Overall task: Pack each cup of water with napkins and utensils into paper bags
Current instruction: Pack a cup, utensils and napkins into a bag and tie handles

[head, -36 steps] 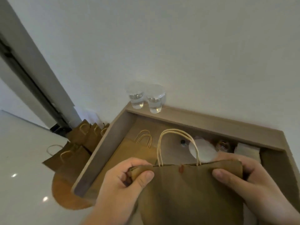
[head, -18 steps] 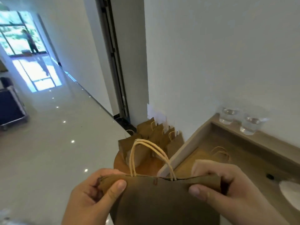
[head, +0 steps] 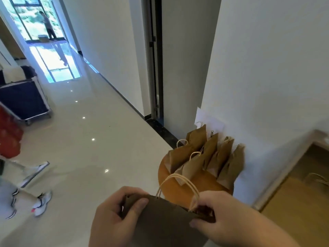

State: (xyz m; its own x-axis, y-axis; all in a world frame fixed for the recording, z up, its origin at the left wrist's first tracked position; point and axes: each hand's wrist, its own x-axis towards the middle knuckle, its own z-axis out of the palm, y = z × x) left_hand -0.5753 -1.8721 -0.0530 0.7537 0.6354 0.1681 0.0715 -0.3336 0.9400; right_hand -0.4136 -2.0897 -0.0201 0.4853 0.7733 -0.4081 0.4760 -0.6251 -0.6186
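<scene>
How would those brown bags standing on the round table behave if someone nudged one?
The standing bags look like thin paper, so probably light and easily tipped. They lean together on the round table, so one may topple its neighbours. Their folded tops suggest they would crumple rather than resist.

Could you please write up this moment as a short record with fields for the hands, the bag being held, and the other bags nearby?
left hand: grips the left top edge of the held paper bag
right hand: grips the right top edge of the same bag
bag handles: upright, free
bag mouth: pinched shut, contents not visible
other paper bags: several stand closed together on the round wooden stool, by the wall
cups of water: not in view
</scene>
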